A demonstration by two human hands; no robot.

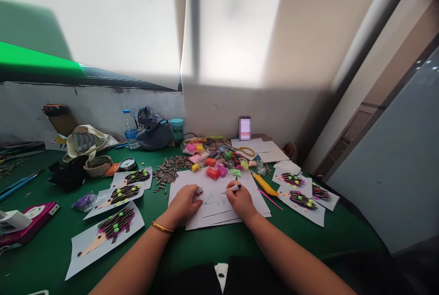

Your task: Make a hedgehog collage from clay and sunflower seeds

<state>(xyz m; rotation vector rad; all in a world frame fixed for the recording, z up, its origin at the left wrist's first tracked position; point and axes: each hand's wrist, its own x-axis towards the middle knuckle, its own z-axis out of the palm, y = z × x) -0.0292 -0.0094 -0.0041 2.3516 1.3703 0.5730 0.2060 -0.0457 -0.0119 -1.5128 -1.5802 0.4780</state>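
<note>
White paper sheets (212,219) lie stacked on the green table, and the top one bears a thin line drawing (216,199) of an animal. My right hand (240,199) is closed around a dark-capped marker (234,188), its tip near the upper right of the drawing. At the left edge of the paper rests my left hand (185,201), fingers bent round a small pale, bluish object (199,190) that I cannot make out. Seed-covered hedgehog pictures lie to the left (116,224) and to the right (300,200).
Behind the paper are sunflower seeds (169,169), bagged coloured clay (212,173), scissors (246,151) and a propped phone (245,129). A yellow cutter (265,185) lies right of the sheets. A bottle (129,130), bags (154,130) and a magenta case (30,224) are at the left.
</note>
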